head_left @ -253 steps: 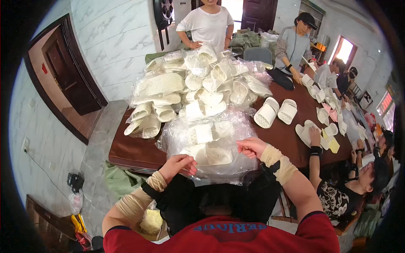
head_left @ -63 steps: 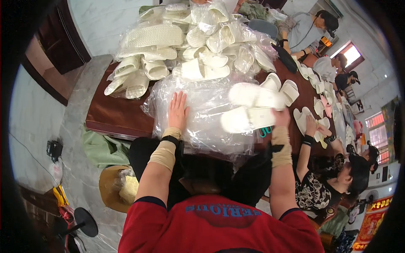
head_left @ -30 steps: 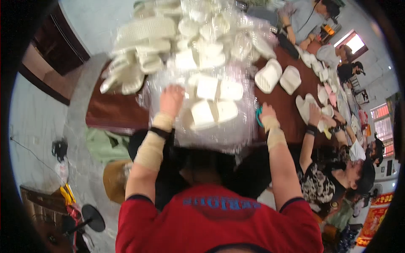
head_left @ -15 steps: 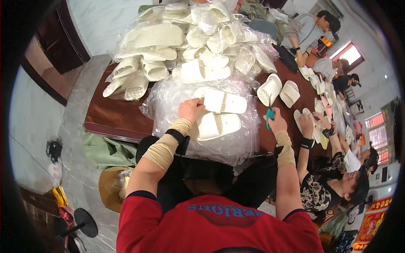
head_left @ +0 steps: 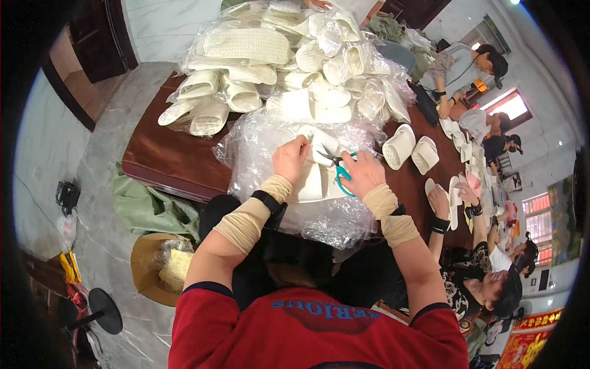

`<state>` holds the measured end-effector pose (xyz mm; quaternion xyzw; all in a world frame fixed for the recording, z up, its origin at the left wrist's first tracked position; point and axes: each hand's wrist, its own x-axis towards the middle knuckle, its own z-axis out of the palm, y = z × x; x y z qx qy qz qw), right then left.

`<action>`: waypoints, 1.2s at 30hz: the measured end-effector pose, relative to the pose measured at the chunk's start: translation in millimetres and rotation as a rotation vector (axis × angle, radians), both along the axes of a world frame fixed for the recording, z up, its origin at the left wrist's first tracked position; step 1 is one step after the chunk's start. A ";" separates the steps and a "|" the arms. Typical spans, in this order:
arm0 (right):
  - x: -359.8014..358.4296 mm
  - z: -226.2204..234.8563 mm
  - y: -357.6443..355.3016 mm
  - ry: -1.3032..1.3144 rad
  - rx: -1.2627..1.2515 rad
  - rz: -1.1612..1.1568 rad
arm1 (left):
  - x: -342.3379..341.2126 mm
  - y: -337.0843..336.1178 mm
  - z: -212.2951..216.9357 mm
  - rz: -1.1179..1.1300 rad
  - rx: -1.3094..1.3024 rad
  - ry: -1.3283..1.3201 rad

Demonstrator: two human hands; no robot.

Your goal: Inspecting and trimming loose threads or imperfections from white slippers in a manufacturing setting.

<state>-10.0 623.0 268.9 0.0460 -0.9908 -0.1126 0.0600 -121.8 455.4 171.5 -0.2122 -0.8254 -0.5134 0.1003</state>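
A pair of white slippers lies on a stack of clear plastic bags point(head_left: 252, 166) in front of me. My left hand point(head_left: 290, 161) is closed, its fingers pinching the upper slipper point(head_left: 324, 138) near its strap. In my right hand point(head_left: 367, 174) are scissors point(head_left: 342, 179) with teal handles and dark blades. The blades point left across the upper slipper, close to my left fingertips. Below them rests the lower slipper point(head_left: 312, 186), partly covered by my hands. Any small thing at the blade tips is too fine to make out.
A heap of bagged white slippers point(head_left: 246, 46) covers the far side of the brown table point(head_left: 166, 154). Another pair of slippers point(head_left: 399, 146) stands to the right. Co-workers handle slippers along the right side. A cardboard box point(head_left: 142, 270) stands on the floor at left.
My right hand has moved left with the scissors, from beside the pair to over the upper slipper. My left hand has shifted up to the slipper's strap area.
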 end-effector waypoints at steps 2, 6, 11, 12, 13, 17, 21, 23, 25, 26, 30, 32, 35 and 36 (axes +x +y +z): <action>-3.9 -3.0 -3.4 0.032 -0.002 0.012 | -0.1 -0.2 1.5 -0.017 0.014 0.038; -8.7 -10.7 -11.2 0.067 -0.003 -0.016 | -0.1 -2.1 1.4 -0.057 0.016 0.056; -5.3 -15.5 -9.7 0.043 -0.050 -0.074 | -3.2 -4.0 -3.6 -0.109 0.010 0.048; -3.2 -15.9 -7.4 0.042 -0.069 -0.106 | -4.3 -4.0 -4.7 -0.112 0.004 0.041; -0.7 -16.5 -4.8 0.030 -0.090 -0.136 | -5.5 -4.1 -5.4 -0.120 -0.014 0.021; 11.5 -20.7 3.8 0.121 -0.175 -0.153 | -11.3 -4.6 -3.7 -0.145 0.127 -0.233; 21.7 -25.7 2.1 0.114 -0.148 -0.125 | -10.1 -7.5 2.6 -0.172 0.267 -0.400; 23.9 -26.1 -2.7 0.103 -0.127 -0.092 | -9.2 -9.4 5.8 -0.190 0.273 -0.421; 23.7 -24.4 -8.8 0.098 -0.087 -0.057 | -9.4 -11.4 7.9 -0.212 0.257 -0.403; 22.6 -22.8 -12.0 0.089 -0.077 -0.028 | -9.3 -12.2 8.1 -0.200 0.255 -0.379; 14.6 -15.9 -23.0 0.048 -0.026 0.007 | -9.1 -12.1 4.6 -0.150 0.222 -0.292; 9.8 -14.3 -26.5 0.047 -0.013 0.014 | -10.0 -11.5 0.9 -0.123 0.201 -0.250; 3.6 -15.8 -28.2 0.031 -0.003 -0.018 | -12.7 -11.6 -5.4 -0.087 0.146 -0.179; 2.1 -17.0 -27.9 0.032 0.012 -0.035 | -14.7 -13.3 -7.4 -0.080 0.108 -0.133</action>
